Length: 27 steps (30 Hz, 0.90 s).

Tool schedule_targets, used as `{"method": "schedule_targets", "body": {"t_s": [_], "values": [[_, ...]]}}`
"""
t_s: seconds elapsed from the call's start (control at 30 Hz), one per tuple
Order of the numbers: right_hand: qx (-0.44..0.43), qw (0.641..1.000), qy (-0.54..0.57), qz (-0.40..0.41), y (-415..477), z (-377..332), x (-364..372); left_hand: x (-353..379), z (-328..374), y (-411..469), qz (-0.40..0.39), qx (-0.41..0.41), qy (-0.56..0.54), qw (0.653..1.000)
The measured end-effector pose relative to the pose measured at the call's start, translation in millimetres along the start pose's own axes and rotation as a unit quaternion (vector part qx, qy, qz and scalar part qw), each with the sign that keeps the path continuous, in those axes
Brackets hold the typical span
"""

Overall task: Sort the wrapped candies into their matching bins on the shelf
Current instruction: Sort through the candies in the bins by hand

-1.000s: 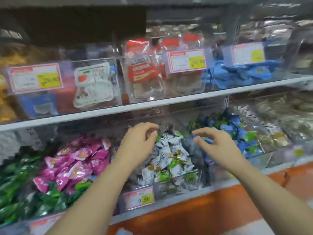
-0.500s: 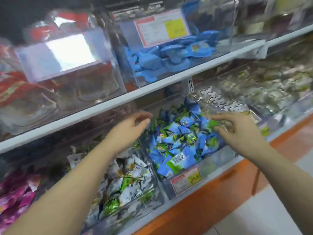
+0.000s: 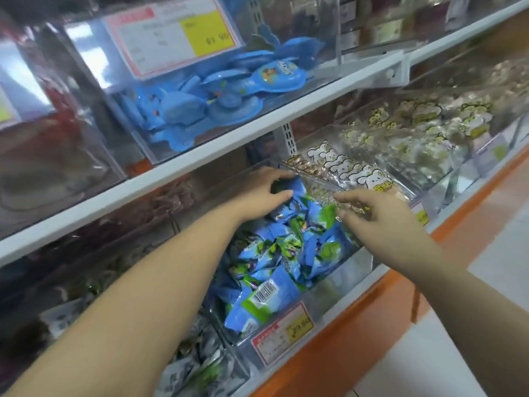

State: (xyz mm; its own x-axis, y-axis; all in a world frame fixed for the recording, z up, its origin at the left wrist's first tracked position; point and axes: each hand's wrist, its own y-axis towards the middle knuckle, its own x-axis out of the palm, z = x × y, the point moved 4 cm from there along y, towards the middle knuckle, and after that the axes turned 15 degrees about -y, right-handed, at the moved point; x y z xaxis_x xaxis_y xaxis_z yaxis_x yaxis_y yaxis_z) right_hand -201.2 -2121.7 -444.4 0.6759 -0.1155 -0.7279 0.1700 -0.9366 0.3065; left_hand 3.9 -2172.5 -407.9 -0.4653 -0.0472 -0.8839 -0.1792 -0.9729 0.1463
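A clear bin (image 3: 335, 282) on the lower shelf holds several blue-and-green wrapped candies (image 3: 286, 253). My left hand (image 3: 263, 193) reaches into the back of this bin, fingers loosely spread, and its thumb touches a blue wrapper. My right hand (image 3: 380, 219) hovers over the bin's right wall with fingers stretched to the left, holding nothing. Left of it, a bin of white-and-green wrapped candies (image 3: 200, 365) is partly hidden by my left forearm.
Right of the blue bin lie clear bags with white bear prints (image 3: 355, 170), with more such bags (image 3: 423, 116) farther right. The upper shelf (image 3: 200, 159) carries a clear box of blue packs (image 3: 229, 90) behind a price tag (image 3: 171, 35). An orange base (image 3: 357, 325) runs under the lower shelf.
The view has shifted right from the white-and-green bin to the blue-and-green one. Both hands have moved with it and closed in over the blue candies, the left hand reaching deeper.
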Motion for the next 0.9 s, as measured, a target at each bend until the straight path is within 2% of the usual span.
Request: {"method": "schedule_targets", "body": {"t_s": [0.17,0.4,0.57,0.7,0.8,0.9], "values": [[0.006,1.0,0.022,-0.003,-1,1,1,6,1,12,-0.048,-0.068,-0.065,0.994],[0.01,1.0,0.011,-0.018,-3,-4,-2,22,3,6,-0.156,-0.119,-0.043,0.98],[0.008,0.999,0.019,-0.037,-5,-5,-4,10,-3,-13,-0.173,-0.1,-0.048,0.979],[0.004,0.999,0.018,-0.043,-6,-5,-4,-12,-12,-31,-0.145,-0.08,0.012,0.986],[0.004,0.999,0.01,-0.043,-6,-5,-4,-28,-30,-47,-0.155,-0.114,0.066,0.979],[0.002,0.999,0.004,-0.041,-6,-6,-4,-41,-43,-64,-0.145,-0.145,0.036,0.978]]}}
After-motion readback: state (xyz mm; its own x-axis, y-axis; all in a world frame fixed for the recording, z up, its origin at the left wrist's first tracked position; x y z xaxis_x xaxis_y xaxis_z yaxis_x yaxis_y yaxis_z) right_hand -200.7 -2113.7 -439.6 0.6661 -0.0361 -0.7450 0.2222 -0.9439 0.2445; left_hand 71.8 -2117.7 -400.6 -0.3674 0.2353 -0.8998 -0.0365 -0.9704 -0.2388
